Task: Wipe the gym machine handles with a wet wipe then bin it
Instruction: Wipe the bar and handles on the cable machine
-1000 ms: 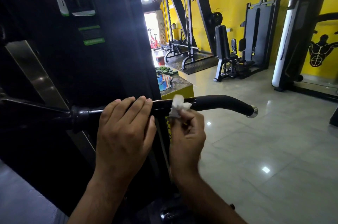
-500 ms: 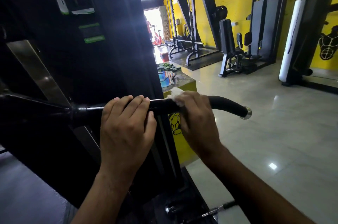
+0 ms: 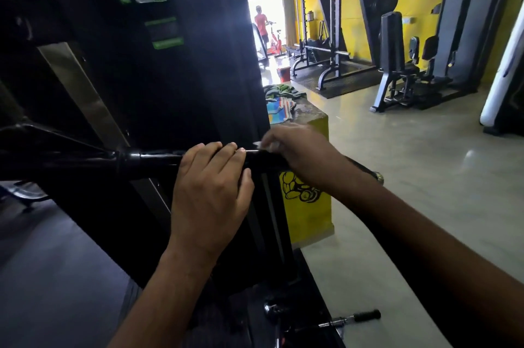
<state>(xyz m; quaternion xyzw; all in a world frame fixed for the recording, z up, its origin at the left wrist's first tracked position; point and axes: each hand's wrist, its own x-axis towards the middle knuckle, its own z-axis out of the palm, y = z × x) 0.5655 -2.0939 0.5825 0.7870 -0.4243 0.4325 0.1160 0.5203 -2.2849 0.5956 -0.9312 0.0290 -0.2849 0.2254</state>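
Our left hand (image 3: pixel 211 183) curls its fingers over the black handle (image 3: pixel 150 159). Just beside those fingers, our right hand (image 3: pixel 300 154) appears to grip the wet wipe (image 3: pixel 258 144) against the handle, a white corner peeking out at its fingertips.

Left hand (image 3: pixel 211 188) — fingers curled over the handle (image 3: pixel 150 161), forearm rising from below. Right hand (image 3: pixel 300 153) just beside it, palm down, gripping the wet wipe (image 3: pixel 259 144) — forearm in from lower right.
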